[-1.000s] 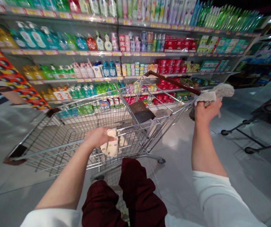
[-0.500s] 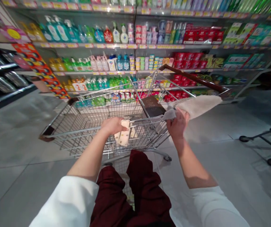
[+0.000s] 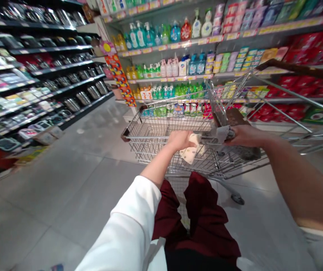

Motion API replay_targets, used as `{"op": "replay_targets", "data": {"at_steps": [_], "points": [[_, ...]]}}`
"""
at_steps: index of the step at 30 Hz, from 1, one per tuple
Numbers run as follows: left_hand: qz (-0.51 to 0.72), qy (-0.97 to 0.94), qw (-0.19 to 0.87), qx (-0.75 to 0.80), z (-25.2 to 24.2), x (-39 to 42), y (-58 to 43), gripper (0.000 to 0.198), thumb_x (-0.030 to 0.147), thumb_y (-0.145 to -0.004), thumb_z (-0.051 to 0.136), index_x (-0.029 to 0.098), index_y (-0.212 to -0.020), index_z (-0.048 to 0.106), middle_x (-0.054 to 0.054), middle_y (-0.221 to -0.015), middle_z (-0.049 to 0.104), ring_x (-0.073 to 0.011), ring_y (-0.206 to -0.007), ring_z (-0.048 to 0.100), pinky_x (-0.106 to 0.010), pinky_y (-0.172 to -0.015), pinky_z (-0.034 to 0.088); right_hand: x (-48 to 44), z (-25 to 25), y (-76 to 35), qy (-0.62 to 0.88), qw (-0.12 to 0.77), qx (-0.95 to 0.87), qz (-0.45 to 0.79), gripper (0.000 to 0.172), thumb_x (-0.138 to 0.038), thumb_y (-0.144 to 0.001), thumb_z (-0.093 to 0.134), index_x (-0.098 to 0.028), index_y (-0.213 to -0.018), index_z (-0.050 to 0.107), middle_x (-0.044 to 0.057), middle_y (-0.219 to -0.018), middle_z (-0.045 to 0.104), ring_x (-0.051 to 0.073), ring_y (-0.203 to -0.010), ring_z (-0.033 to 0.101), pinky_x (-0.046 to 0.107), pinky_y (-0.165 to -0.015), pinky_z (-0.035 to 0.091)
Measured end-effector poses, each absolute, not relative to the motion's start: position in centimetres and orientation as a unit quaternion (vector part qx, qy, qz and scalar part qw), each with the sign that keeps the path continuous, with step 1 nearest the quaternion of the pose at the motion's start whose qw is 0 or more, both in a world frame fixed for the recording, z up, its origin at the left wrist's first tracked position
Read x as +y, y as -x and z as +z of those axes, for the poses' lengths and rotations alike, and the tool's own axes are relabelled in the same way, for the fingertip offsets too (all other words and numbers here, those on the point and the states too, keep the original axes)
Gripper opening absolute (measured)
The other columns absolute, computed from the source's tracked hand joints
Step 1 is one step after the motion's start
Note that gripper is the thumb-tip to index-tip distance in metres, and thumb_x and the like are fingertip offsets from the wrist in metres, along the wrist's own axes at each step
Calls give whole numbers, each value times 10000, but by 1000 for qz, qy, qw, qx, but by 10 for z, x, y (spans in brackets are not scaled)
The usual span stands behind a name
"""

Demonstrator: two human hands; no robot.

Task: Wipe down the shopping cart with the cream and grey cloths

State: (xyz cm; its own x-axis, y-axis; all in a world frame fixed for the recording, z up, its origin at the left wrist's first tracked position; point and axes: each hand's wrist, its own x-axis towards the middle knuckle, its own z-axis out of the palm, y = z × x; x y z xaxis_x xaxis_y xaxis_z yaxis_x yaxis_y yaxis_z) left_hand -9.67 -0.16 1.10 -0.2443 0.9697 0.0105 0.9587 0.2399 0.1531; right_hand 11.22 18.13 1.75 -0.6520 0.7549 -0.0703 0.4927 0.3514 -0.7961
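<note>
My left hand [image 3: 182, 140] is closed around a cream cloth with spots [image 3: 189, 153], pressed against the near top rail of a metal shopping cart [image 3: 156, 141]. The cloth hangs down over the wire side. My right hand [image 3: 242, 135] is closed on a grey cloth [image 3: 223, 133] at the same rail, farther right, close to the cart's brown seat flap [image 3: 236, 117]. Some of the right fingers are hidden behind the cloth. The cart's dark brown handle [image 3: 297, 71] is at the upper right.
Shelves with pump bottles [image 3: 143, 35] and red packs [image 3: 294, 86] stand behind the cart. To the left, another rack holds metal pots [image 3: 82, 98]. Grey tiled floor [image 3: 73, 188] lies between. A cart wheel [image 3: 237, 198] is near my legs.
My view has turned left, so the cart appears farther right. My right hand has moved along the rail toward the seat flap, and its cloth, spread out before, is now bunched. The left hand keeps its grip.
</note>
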Motion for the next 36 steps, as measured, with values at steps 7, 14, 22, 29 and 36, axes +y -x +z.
{"op": "replay_targets", "data": {"at_steps": [7,14,22,29,36], "points": [[25,-533,47,844,0,-78,206,562,689,-740,646,233,-1068,676,-87,-1084,734,-292,-1042,660,-314,-834,452,179,32,-114,347,67,-828,436,319,-11,-373,852,-111,-655,741,8,-612,677,133,-592,550,269,-642,387],[-97,-435,73,892,-1,-120,291,533,589,-626,753,254,-1040,730,-59,-1037,755,-263,-980,685,-250,-740,454,189,37,-119,248,-67,-897,360,515,-522,-545,802,-161,-907,744,46,-910,737,278,-903,636,366,-852,485],[-153,-447,112,874,12,-88,269,515,527,-608,790,209,-1013,759,-82,-986,770,-247,-921,688,-241,-695,442,187,36,-109,252,-105,-925,264,475,-516,-548,679,-163,-864,712,65,-881,727,283,-869,643,354,-795,490],[-88,-584,147,793,22,-22,175,469,464,-686,760,198,-1072,754,-59,-987,769,-219,-867,682,-257,-710,439,191,35,-106,257,-122,-929,236,387,-439,-604,698,-176,-885,730,48,-890,742,253,-850,659,319,-780,490],[-22,-621,91,778,20,26,96,497,496,-667,783,264,-1103,726,-59,-1048,751,-274,-978,679,-322,-789,471,195,33,-108,254,-127,-931,228,441,-468,-641,709,-156,-951,724,57,-950,748,248,-883,666,315,-811,496]]}}
